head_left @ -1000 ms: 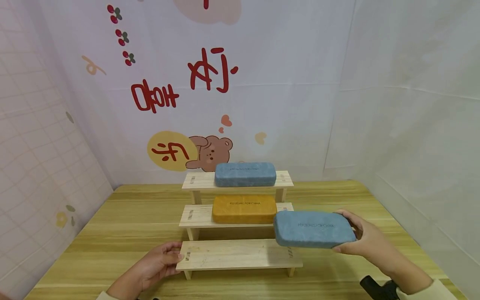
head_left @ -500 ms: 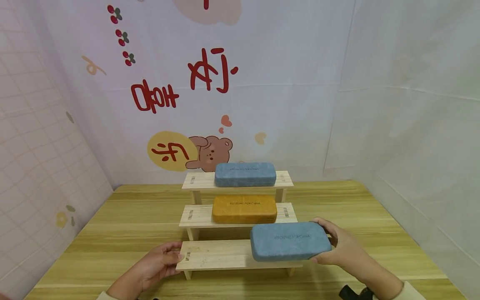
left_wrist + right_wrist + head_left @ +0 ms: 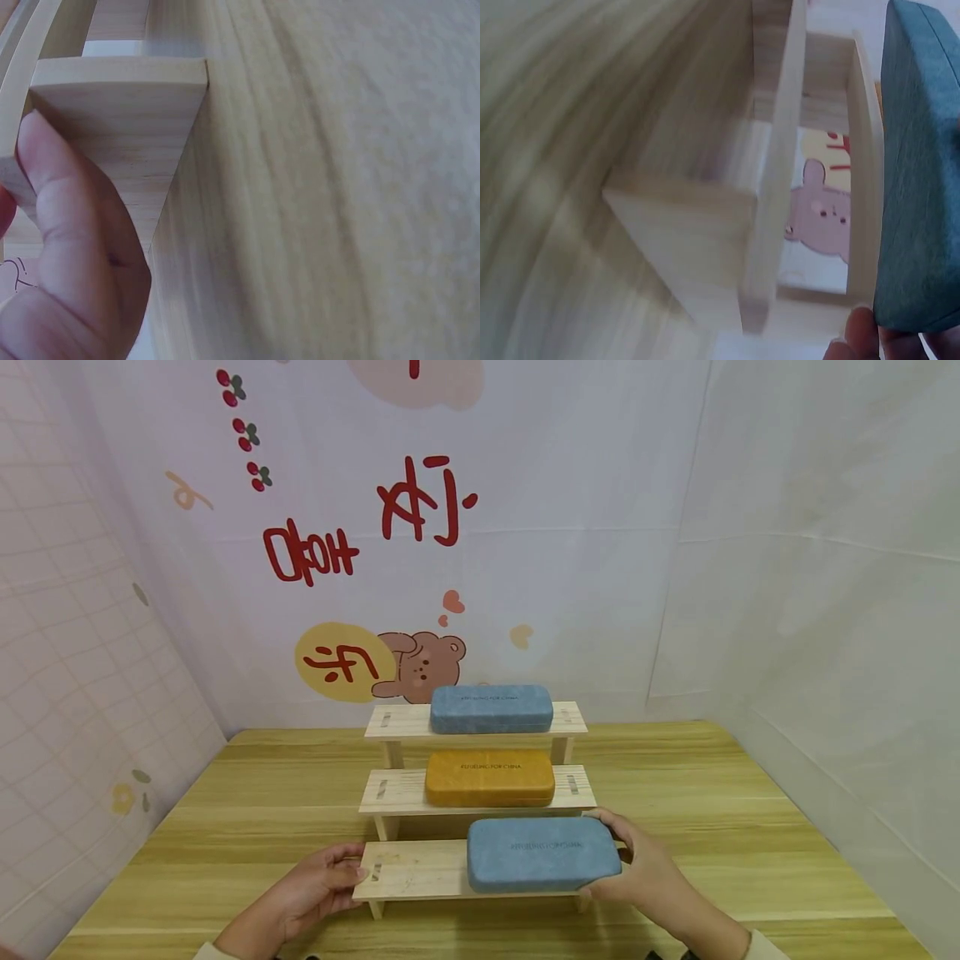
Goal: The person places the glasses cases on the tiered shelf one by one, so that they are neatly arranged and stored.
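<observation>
My right hand (image 3: 648, 881) grips the right end of a blue glasses case (image 3: 543, 854) with dark lettering, thumb at the front and fingers behind. The case hangs level over the right part of the lowest step of a three-step wooden stand (image 3: 416, 868). In the right wrist view, a gap shows between the case (image 3: 919, 180) and that step's board (image 3: 774, 180). With the left hand (image 3: 318, 893) I pinch the left end of the lowest step; in the left wrist view, fingers (image 3: 67, 202) curl around the board's edge.
A mustard-yellow glasses case (image 3: 489, 778) lies on the middle step, and another blue case (image 3: 491, 709) on the top step. The stand is on a wood-grain table (image 3: 247, 818). Behind hangs a white printed cloth (image 3: 570, 527), with more cloth at both sides.
The right hand has carried the blue glasses case leftward and down, from beside the stand to over the lowest step. The left hand has stayed on the stand's left end.
</observation>
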Motion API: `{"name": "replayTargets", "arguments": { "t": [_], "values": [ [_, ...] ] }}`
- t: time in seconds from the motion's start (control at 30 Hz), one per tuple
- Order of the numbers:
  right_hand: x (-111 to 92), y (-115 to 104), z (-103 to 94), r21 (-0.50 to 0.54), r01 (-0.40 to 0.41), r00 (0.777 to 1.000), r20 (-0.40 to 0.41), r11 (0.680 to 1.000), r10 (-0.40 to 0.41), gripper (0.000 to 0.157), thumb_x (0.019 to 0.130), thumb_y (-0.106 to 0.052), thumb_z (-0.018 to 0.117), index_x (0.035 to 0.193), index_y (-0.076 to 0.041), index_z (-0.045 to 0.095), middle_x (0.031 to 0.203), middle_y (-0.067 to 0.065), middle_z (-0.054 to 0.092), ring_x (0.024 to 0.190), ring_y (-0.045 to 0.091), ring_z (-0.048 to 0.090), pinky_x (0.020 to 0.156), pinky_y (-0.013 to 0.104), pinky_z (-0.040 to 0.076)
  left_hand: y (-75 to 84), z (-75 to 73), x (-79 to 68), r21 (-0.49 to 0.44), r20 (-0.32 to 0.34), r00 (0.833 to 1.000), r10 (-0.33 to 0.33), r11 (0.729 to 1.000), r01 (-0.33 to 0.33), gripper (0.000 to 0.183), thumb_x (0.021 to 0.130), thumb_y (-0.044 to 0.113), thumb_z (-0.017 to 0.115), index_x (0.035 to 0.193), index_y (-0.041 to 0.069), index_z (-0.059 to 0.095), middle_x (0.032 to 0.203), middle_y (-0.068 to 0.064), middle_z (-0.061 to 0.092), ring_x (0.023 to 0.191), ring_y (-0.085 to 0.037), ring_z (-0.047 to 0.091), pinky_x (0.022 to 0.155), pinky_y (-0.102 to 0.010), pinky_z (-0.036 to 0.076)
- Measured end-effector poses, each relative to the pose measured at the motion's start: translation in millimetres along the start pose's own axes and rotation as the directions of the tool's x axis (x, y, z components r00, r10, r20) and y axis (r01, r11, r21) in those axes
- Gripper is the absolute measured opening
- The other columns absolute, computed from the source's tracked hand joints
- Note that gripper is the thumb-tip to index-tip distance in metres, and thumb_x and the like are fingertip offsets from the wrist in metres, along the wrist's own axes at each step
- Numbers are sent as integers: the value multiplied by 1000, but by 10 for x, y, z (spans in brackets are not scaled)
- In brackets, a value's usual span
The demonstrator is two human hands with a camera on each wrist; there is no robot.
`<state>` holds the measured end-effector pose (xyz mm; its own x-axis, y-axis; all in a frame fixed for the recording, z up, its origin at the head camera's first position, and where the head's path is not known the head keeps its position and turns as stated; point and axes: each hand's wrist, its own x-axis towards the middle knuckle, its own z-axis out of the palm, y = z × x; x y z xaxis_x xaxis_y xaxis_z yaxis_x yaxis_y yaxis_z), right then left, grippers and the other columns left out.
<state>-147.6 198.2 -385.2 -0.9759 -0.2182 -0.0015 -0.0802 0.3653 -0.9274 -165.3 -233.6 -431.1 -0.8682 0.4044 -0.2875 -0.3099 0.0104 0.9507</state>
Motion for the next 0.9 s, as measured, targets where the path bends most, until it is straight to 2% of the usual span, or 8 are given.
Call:
{"name": "replayTargets", "arguments": {
  "t": [0.2, 0.47, 0.9],
  "values": [
    [55, -13, 165, 13, -14, 1000, 19, 1000, 14, 80, 61, -13, 89, 132, -9, 52, 125, 14, 54, 96, 25, 53, 78, 35, 49, 6, 1, -6, 0, 0, 1000, -1, 1000, 1, 72, 95, 7, 56, 141, -23, 8, 112, -9, 58, 93, -17, 64, 78, -31, 53],
    [104, 1, 324, 79, -37, 999, 32, 996, 34, 80, 62, -10, 89, 132, -10, 52, 122, 15, 55, 95, 25, 56, 71, 35, 54, 3, -3, -6, 4, 4, 1000, -5, 1000, 5, 72, 96, 7, 55, 141, -23, 8, 113, -10, 58, 93, -17, 64, 78, -31, 53],
    [157, 12, 486, 13, 3, 1000, 15, 1000, -4, 82, 60, -9, 90, 133, -8, 52, 117, 11, 56, 88, 21, 55, 69, 34, 50, 8, 2, -10, 6, -2, 1000, -8, 1000, 8, 72, 96, 7, 55, 141, -23, 8, 114, -11, 57, 93, -17, 63, 78, -31, 52]
  ]
}}
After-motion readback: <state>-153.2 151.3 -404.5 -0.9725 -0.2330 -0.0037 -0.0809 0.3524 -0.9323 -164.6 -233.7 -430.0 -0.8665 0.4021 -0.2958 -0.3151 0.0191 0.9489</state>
